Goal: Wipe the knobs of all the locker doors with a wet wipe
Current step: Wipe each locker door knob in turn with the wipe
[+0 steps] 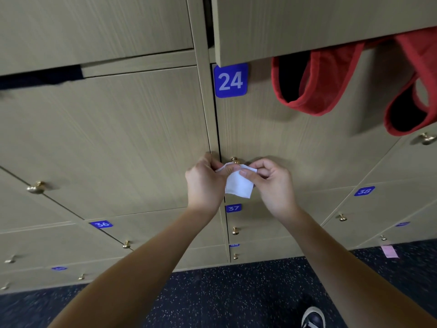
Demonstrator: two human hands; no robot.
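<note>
Pinching the white wet wipe (238, 183) between thumbs and fingertips, the left hand (205, 183) and the right hand (272, 183) are each closing on an upper corner, the sheet hanging folded between them just below the brass knob (234, 160) of door 24 (295, 147). Both forearms are reaching up and forward, wrists bent slightly inward toward each other. The wipe is not yet wrapping the knob; a loose two-corner hold could let it slip or merely brush the front, missing the stem. Red fabric (331, 74) is dangling from the open door above, well apart.
</note>
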